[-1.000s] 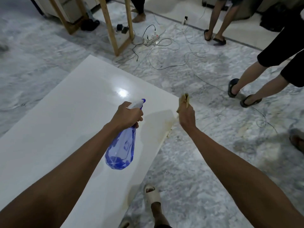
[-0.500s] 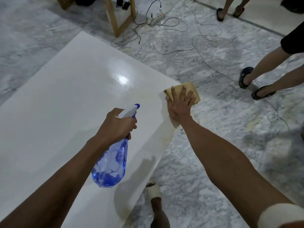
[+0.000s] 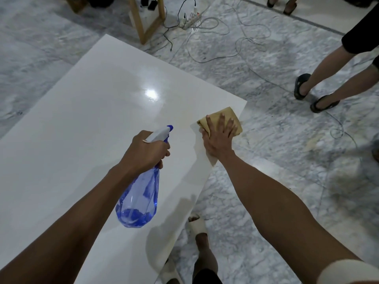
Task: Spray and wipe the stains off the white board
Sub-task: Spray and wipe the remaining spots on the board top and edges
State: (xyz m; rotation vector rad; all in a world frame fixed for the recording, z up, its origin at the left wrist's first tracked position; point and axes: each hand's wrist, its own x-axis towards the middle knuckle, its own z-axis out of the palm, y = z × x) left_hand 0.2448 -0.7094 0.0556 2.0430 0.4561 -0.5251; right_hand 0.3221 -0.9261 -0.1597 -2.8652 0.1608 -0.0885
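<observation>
A large white board (image 3: 86,124) lies flat over the marble floor. My left hand (image 3: 146,150) grips the neck of a clear blue spray bottle (image 3: 139,201), nozzle pointing away, held above the board. My right hand (image 3: 218,138) presses flat, fingers spread, on a tan cloth (image 3: 229,117) near the board's right edge close to its far corner. A yellowish stain (image 3: 211,158) shows on the board's edge under my right wrist.
A person's legs in dark sandals (image 3: 313,99) stand on the right. Loose cables and a power strip (image 3: 191,18) lie on the floor beyond the board, beside a wooden frame (image 3: 141,19). My own foot in a pale slipper (image 3: 198,224) is below the board's edge.
My right hand went from holding the cloth bunched in the air to pressing it flat on the board's right edge. The bottle stays gripped in my left hand.
</observation>
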